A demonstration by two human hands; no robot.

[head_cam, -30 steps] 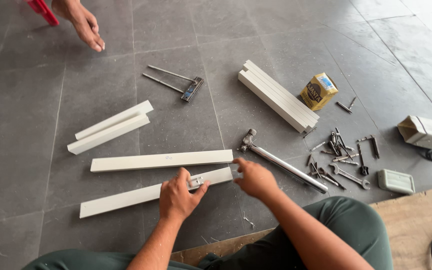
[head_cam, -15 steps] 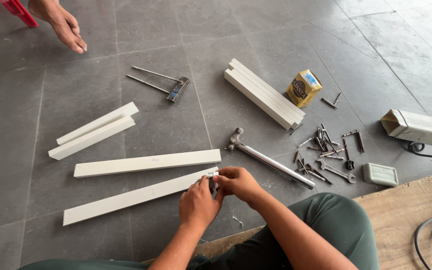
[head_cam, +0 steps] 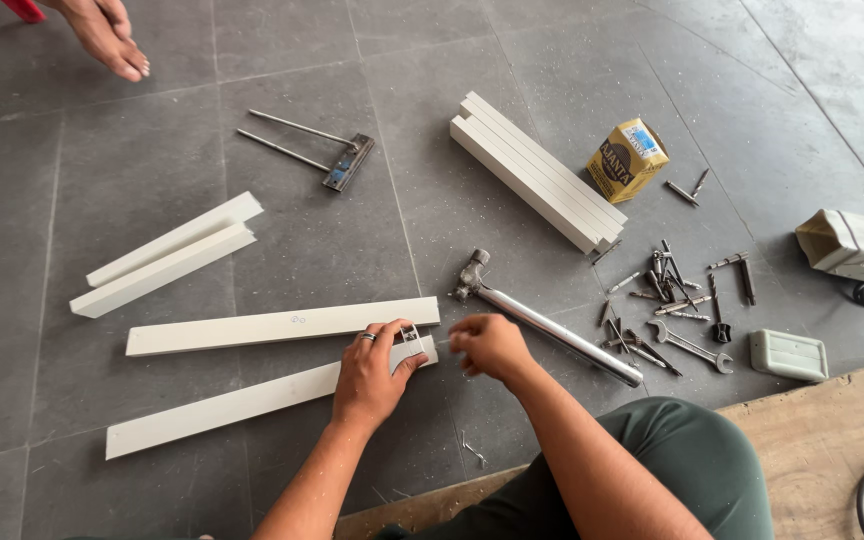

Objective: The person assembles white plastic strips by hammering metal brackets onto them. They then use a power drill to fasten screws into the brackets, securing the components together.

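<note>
So the near white strip (head_cam: 242,402) lies flat on the grey tile floor (head_cam: 332,240), running from lower left up to its right end, and that end is where both your hands are. Your left hand (head_cam: 372,375) is curled down over it, fingers pinning a small clear-and-metal fitting (head_cam: 411,338) against the strip. Your right hand (head_cam: 490,345) is loosely closed just off the strip's end; looks like it pinches something tiny, but I can't tell what.

The strip looks like light, hollow plastic or painted wood: stiff along its length, smooth enough to slide on tile. I'd press on it close to the end you're working, like you're doing.

A second white strip (head_cam: 272,325) lies just beyond it, nearly parallel. A hammer (head_cam: 542,315) sits just past your right hand, then a scatter of screws and spanners (head_cam: 677,300). Further out: a bundle of white strips (head_cam: 537,170), a small yellow carton (head_cam: 627,160), and another person's hand (head_cam: 107,35) top left.
</note>
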